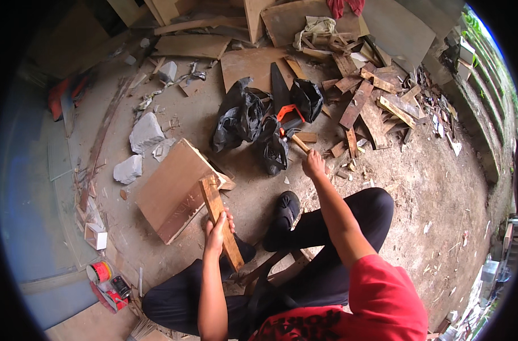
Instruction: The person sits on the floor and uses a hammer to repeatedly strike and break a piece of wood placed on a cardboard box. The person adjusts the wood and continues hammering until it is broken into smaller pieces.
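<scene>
My left hand (218,228) is closed around a narrow wooden board (214,202), its far end against or just over the edge of a wooden box-like panel (173,187); I cannot tell whether they touch. My right hand (314,164), out ahead and to the right, grips a hammer (300,143) by its wooden handle. The hammer's head points away from me, over black plastic bags (242,113). Just beyond it lies a handsaw (279,85) with a dark blade and an orange handle, partly among the bags.
Wood offcuts (373,108) are heaped at the far right. White broken blocks (146,133) lie left of the panel. A red-labelled can (100,271) and a dark can (121,286) stand at the lower left. Boards (193,46) lie along the back.
</scene>
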The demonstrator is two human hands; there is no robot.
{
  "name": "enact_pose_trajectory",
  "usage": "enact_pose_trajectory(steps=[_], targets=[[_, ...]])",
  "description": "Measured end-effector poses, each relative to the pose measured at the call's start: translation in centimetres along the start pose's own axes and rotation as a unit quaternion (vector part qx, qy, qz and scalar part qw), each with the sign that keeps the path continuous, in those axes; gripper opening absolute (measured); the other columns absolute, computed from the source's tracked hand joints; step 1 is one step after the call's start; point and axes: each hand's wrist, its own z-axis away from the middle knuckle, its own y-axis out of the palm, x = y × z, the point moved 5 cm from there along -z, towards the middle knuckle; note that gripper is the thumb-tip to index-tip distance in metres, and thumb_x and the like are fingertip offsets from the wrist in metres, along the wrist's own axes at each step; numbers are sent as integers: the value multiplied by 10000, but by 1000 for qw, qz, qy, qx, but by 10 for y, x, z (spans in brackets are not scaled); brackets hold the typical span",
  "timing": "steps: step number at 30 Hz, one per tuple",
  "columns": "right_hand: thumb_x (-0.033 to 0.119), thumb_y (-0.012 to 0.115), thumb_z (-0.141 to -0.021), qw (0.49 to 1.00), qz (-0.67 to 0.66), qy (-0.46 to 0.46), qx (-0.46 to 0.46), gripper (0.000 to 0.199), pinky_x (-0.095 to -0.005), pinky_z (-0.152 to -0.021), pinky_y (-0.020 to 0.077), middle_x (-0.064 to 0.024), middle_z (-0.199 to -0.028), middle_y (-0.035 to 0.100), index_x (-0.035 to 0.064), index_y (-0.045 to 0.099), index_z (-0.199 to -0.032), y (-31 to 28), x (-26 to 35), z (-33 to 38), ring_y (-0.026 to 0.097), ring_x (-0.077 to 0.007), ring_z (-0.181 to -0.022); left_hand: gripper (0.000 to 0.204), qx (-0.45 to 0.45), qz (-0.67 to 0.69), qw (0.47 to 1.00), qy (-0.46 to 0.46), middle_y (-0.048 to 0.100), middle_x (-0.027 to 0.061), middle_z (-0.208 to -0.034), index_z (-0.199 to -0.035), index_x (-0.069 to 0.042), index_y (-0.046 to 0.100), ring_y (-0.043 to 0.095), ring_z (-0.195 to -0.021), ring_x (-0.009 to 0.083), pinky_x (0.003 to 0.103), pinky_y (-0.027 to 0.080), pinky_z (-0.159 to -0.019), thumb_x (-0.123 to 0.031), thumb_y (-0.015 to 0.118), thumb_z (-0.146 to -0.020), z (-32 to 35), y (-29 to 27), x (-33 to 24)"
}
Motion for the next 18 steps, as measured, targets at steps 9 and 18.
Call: enact_pose_trajectory(steps=[9, 18], targets=[[243, 642, -910, 974, -192, -17, 118, 263, -472, -652, 555, -165, -802, 670, 1, 601, -1005, 27, -3, -13, 708, -305, -745, 457, -15, -35, 994, -99, 617, 56, -840, -1085, 17, 676, 619, -687, 131, 300, 569, -619, -426, 616, -992, -17, 7, -1], [307, 731, -896, 976, -214, 25, -4, 342, -361, -559, 510, -88, -710, 649, -11, 629, -968, -38, 2, -1, 624, -183, -572, 430, -37, -17, 996, -79, 658, 68, -841, -1060, 0, 646, 660, -691, 161, 310, 570, -636, -424, 630, -985, -44, 9, 14]])
